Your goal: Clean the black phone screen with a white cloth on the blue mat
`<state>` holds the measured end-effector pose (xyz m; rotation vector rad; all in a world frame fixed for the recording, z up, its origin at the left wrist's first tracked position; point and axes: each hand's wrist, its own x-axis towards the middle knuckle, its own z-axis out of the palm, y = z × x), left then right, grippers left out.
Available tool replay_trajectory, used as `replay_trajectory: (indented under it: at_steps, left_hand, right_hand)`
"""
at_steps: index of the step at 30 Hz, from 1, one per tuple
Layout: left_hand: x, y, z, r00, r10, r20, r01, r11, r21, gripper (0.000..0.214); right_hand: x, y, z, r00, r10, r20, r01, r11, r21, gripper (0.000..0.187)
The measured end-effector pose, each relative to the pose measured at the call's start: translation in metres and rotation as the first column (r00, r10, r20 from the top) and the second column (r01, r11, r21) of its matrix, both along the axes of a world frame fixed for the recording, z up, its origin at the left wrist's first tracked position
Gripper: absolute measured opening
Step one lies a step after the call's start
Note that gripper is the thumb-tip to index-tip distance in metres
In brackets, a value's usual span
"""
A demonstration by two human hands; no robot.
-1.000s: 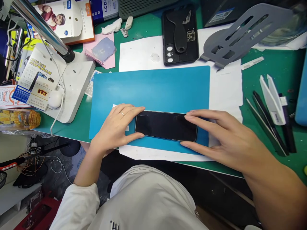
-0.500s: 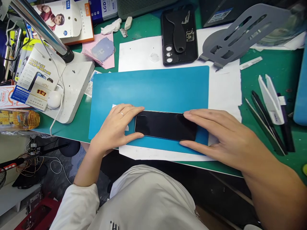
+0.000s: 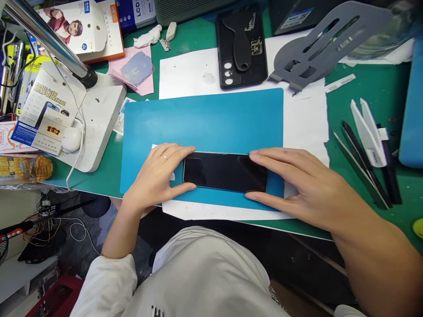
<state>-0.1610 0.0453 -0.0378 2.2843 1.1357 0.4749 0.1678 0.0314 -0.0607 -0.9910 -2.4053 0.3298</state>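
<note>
A smartphone (image 3: 224, 171) with a dark screen lies face up, lengthwise from left to right, on a blue mat (image 3: 205, 119). My left hand (image 3: 161, 174), wearing a ring, grips its left end with the thumb on the near long edge and the fingers on the far one. At the other end, my right hand (image 3: 294, 189) spans the phone the same way, fingertips at the far edge and thumb at the near edge. A small white piece shows partly behind my left hand.
White paper (image 3: 306, 114) lies under the mat. Beyond it are a black phone case (image 3: 243, 48) and a grey metal stand (image 3: 320, 48). Tweezers (image 3: 360, 169) and pen-like tools lie right. A lamp base (image 3: 102, 119) with boxes stands left; the table's near edge runs below my hands.
The whole view has shifted slightly, so the table things appear a little further left. Both hands keep the same hold on the smartphone, which stays on the mat.
</note>
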Motion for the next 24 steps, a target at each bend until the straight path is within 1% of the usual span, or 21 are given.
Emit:
replay_trajectory:
  at_steps: [5,16,22,24]
  left_hand:
    - [-0.001,0.0006,-0.0002,1.0,-0.004,0.007,0.004,1.0,0.003,0.066]
    - [-0.0021,0.0022,0.0042,1.0,0.002,-0.021,-0.002,1.0,0.015,0.065]
    - [-0.0033,0.003,0.005,0.999,0.009,-0.033,-0.009,1.0,0.003,0.066]
    - [-0.0033,0.0031,0.0054,0.999,0.01,-0.036,-0.01,1.0,0.0,0.066]
  right_hand:
    - [0.0002,-0.0009,0.0002,1.0,0.01,-0.028,-0.01,1.0,-0.017,0.087]
    - [0.0004,-0.0016,-0.0016,0.999,-0.023,-0.05,0.019,0.997,-0.069,0.085]
    - [0.0062,-0.004,-0.0049,0.999,-0.019,-0.042,0.014,0.992,-0.125,0.098]
    - [0.0077,-0.0046,-0.0055,0.999,-0.019,-0.041,0.014,0.992,-0.123,0.097]
